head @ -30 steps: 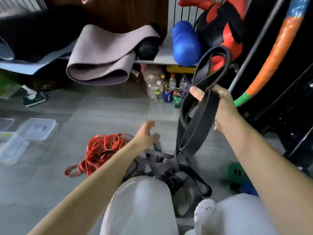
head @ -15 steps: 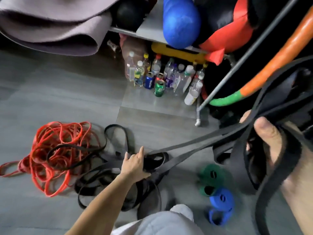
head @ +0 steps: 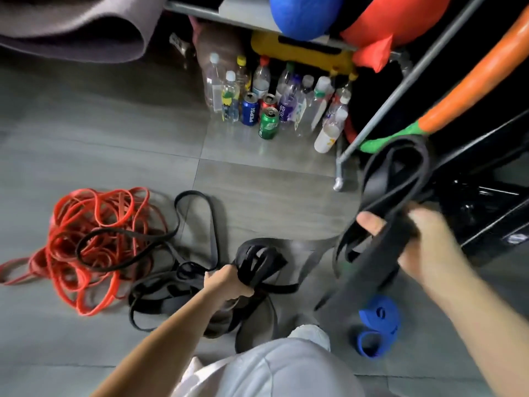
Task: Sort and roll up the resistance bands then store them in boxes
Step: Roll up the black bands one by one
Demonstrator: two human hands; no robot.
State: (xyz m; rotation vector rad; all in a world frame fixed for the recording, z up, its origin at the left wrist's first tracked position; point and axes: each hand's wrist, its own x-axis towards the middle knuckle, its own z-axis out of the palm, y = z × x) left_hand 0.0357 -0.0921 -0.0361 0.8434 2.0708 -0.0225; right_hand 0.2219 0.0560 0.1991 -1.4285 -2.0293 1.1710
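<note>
mat (head: 71,30) cut by top edge | blue ball (head: 303,15) cropped | right hand (head: 426,247) blurred

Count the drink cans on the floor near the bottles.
3: a blue Pepsi can on the left, a red can just behind and right of it, and a green can in front. More may be hidden among the bottles.

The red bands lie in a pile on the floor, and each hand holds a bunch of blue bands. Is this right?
Not quite. The head view shows the left hand and the right hand each holding black bands, not blue; the blue bands lie on the floor. The red bands do lie piled on the floor.
</note>
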